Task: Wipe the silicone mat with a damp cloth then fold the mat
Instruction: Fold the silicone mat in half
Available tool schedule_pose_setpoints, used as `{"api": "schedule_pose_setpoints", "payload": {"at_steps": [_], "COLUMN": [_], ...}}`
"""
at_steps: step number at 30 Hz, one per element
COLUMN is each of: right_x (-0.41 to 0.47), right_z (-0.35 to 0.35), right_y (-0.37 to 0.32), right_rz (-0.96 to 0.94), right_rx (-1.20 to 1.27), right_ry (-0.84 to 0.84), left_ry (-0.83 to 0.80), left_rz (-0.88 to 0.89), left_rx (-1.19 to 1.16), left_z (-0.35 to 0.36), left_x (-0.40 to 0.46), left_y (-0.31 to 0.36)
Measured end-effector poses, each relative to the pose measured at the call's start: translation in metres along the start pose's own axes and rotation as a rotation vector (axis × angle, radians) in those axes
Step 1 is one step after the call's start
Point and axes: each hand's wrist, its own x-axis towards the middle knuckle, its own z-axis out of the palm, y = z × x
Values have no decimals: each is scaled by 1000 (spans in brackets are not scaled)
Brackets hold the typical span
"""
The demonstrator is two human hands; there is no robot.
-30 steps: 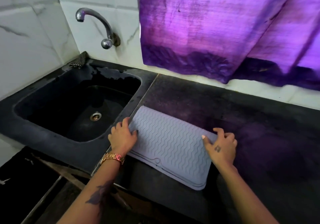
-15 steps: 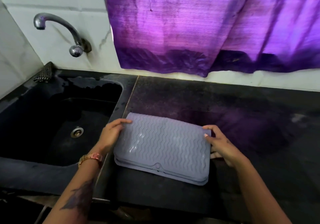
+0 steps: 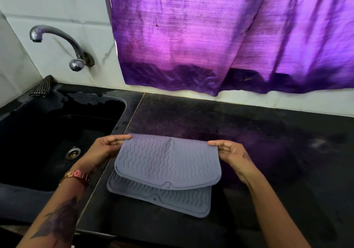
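The grey wave-ribbed silicone mat (image 3: 168, 163) lies doubled over on the black stone counter (image 3: 268, 152), just right of the black sink basin (image 3: 57, 133), which serves as the landmark here. The fold line is the edge farthest from the person, and both hands pinch it. The left hand (image 3: 103, 148), on the sink side of the mat, grips the folded corner between thumb and fingers. The right hand (image 3: 231, 152), on the side away from the sink, pinches the opposite corner the same way. The fold is lifted off the counter, so the upper layer hangs toward the person and overlaps the lower layer, whose near edge rests flat and shows beneath it. Holding both ends of the crease probably keeps the springy silicone from flopping open and lets the layers line up. The two near edges are not yet aligned. No damp cloth is visible, so the wiping looks finished and the folding under way.
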Motion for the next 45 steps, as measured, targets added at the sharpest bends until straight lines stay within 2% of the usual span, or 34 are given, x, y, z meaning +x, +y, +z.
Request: {"api": "schedule_pose_setpoints", "payload": {"at_steps": [11,16,21,27,32,39,45], "right_x": [33,56,85,125,164,203,216], "right_z": [1,9,17,21,27,35,34], "right_y": [-14,-21,-31,-32,-19,18,42], "right_rz": [-236,-223,-207,-156,-49,137,256], "right_rx": [-106,17,72,2,-39,-239,-383], "right_ry": [375,443,544,590,619,685,729], "left_ry": [98,65,98,215,341,369,405], "left_rz": [294,250,288,236,107,-64,-162], "left_rx": [154,98,21,64,185,373,440], "left_z": [-6,-12,-8,-2,-11,-2,8], "left_x": [23,54,83,125,169,205,219], "left_y": [26,39,51,48,35,11,-4]}}
